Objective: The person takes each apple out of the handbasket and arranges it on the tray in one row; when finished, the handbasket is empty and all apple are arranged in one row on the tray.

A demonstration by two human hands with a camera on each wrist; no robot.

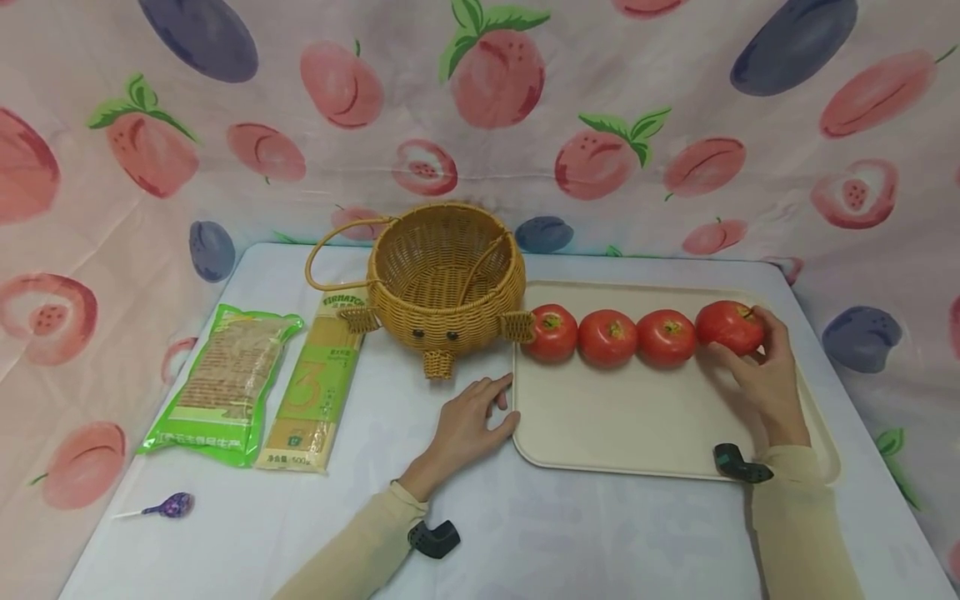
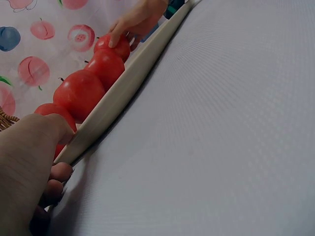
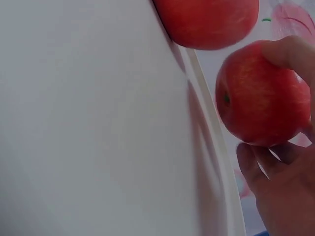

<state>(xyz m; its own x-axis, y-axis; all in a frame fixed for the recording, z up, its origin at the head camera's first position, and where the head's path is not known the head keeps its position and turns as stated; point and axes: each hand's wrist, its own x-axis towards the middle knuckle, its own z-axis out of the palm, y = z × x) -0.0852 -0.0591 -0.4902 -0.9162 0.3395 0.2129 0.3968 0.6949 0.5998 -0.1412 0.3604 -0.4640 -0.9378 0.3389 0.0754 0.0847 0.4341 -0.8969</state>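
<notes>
A row of red apples runs along a cream rectangular tray. My right hand grips the rightmost apple, fingers and thumb around its sides. Whether that apple touches the tray I cannot tell; a shadow lies on the tray beside it. My left hand is at the tray's left edge. In the left wrist view its thumb and curled fingers lie on either side of the rim, holding it. The leftmost apple is partly behind the left hand there.
A wicker basket with an animal face overlaps the tray's back left corner. To its left lie a spaghetti pack and a green-edged food bag. A purple lollipop lies at the front left. Fruit-patterned cloth hangs behind the table.
</notes>
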